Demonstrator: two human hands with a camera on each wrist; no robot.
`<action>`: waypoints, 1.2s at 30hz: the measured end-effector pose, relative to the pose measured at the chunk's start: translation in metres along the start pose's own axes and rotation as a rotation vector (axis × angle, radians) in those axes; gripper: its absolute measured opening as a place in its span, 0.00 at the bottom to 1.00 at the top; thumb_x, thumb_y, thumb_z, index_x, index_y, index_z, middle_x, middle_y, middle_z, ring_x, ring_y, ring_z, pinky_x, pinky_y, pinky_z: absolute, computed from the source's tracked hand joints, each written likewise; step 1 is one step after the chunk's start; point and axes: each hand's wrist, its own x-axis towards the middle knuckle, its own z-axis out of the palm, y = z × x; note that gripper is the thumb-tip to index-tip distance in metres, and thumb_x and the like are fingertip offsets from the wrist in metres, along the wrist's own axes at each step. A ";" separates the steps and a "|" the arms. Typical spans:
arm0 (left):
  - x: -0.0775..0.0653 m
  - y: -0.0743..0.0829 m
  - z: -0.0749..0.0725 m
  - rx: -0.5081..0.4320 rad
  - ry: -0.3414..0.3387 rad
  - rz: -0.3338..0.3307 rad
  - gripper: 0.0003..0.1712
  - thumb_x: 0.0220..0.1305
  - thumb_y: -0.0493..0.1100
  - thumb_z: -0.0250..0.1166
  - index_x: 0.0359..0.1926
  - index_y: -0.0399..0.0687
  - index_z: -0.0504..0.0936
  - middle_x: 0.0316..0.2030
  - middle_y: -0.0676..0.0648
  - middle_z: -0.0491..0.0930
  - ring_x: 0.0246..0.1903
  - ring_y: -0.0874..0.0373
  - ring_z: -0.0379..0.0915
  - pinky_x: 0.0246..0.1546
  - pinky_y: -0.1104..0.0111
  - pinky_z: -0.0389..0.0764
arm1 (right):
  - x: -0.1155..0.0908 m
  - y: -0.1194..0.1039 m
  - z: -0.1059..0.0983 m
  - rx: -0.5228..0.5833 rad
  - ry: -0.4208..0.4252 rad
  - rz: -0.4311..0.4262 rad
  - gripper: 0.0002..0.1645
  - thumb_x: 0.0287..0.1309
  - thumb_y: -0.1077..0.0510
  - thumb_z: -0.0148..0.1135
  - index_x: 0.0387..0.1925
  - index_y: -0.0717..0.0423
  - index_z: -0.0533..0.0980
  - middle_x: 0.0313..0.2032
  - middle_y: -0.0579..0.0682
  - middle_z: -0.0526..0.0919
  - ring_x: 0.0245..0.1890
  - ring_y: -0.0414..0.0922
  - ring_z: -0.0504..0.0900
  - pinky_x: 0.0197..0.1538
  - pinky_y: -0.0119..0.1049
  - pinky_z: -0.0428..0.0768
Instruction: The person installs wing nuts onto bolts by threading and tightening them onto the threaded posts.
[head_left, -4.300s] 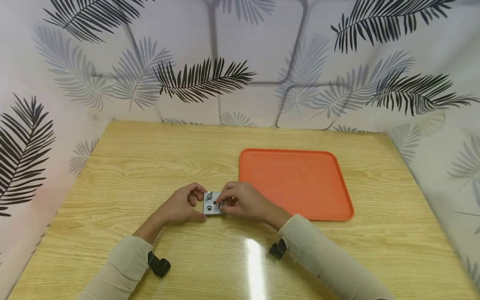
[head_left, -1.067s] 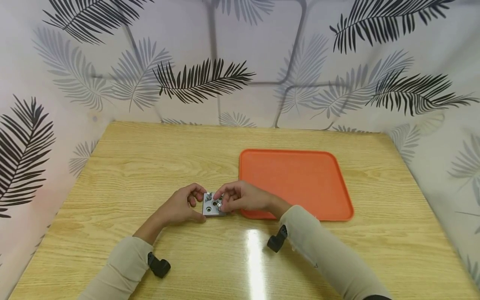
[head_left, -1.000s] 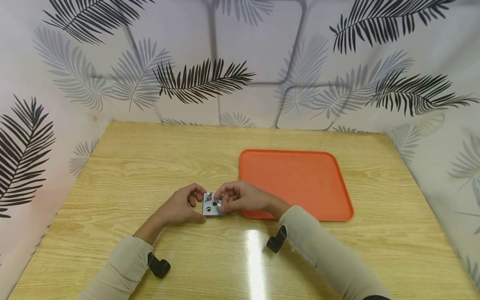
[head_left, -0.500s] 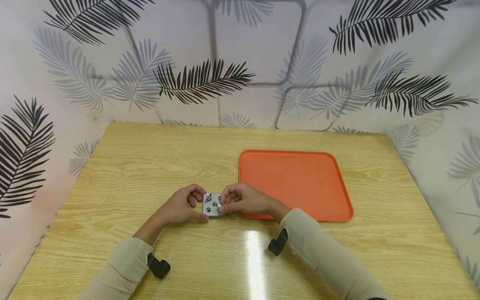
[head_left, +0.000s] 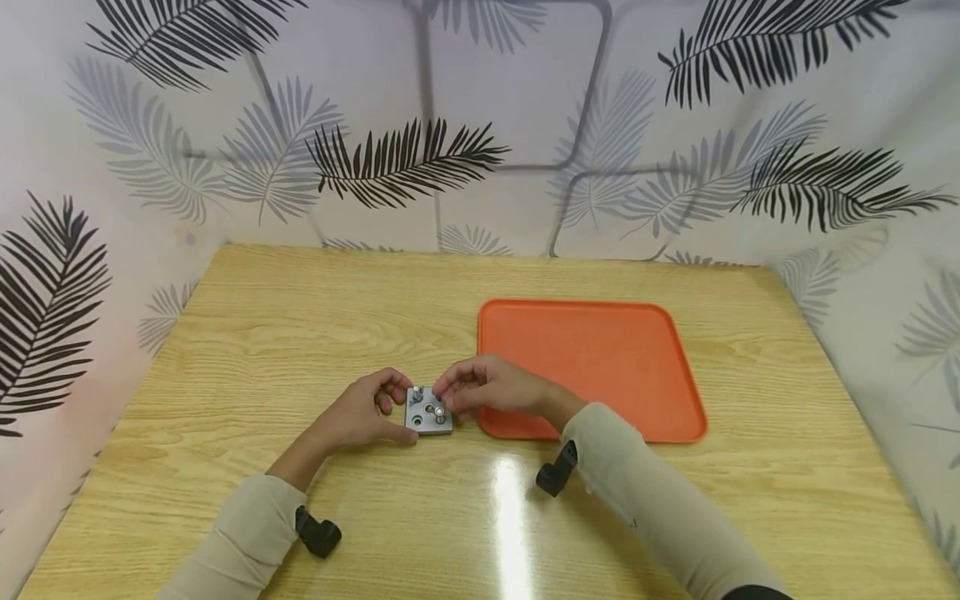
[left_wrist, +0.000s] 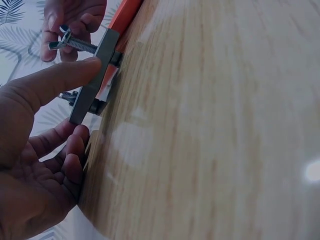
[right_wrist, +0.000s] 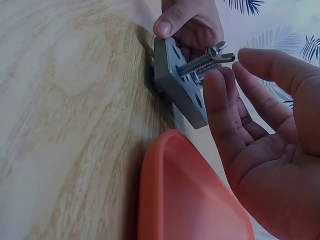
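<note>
A small grey metal plate (head_left: 431, 426) with several holes is over the wooden table, bolt heads (left_wrist: 97, 106) showing beneath it. Two threaded bolts stand up from it. On the nearer bolt (right_wrist: 194, 65) a wing nut (right_wrist: 220, 50) sits close to the end; the other bolt (head_left: 417, 394) is at the far left corner, also with a wing nut. My left hand (head_left: 364, 410) grips the plate's left side, thumb on the near edge, fingers at the far edge. My right hand (head_left: 491, 385) hovers at the plate's right, fingers spread loosely around the nearer wing nut.
An orange tray (head_left: 592, 371) lies just right of the plate, partly under my right forearm. The wooden table (head_left: 300, 308) ends at a leaf-patterned cloth (head_left: 510, 208) behind and at both sides.
My right hand's fingertips were at the nearer bolt's wing nut; now they have moved up and away, leaving it in plain sight. My left hand keeps its grip on the plate.
</note>
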 end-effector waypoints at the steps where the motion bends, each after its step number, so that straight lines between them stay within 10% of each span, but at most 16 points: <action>1: 0.000 0.000 0.000 0.000 0.000 -0.001 0.36 0.44 0.43 0.82 0.54 0.44 0.75 0.42 0.45 0.73 0.37 0.54 0.65 0.38 0.66 0.69 | 0.000 -0.001 0.000 -0.009 -0.008 -0.002 0.19 0.64 0.68 0.59 0.56 0.71 0.75 0.46 0.58 0.84 0.38 0.37 0.81 0.43 0.30 0.81; 10: -0.001 0.000 -0.002 0.001 -0.004 0.002 0.37 0.43 0.44 0.83 0.53 0.44 0.75 0.43 0.45 0.73 0.37 0.53 0.65 0.38 0.66 0.69 | 0.001 -0.002 0.003 -0.089 -0.047 -0.020 0.21 0.61 0.68 0.63 0.57 0.66 0.76 0.40 0.45 0.79 0.35 0.36 0.78 0.40 0.27 0.77; 36: 0.000 0.003 -0.001 -0.021 -0.001 -0.012 0.35 0.43 0.41 0.82 0.53 0.44 0.75 0.41 0.46 0.72 0.36 0.54 0.64 0.38 0.66 0.69 | -0.003 0.003 0.011 -0.105 0.103 -0.012 0.06 0.66 0.63 0.61 0.40 0.65 0.78 0.29 0.50 0.81 0.27 0.39 0.78 0.33 0.32 0.79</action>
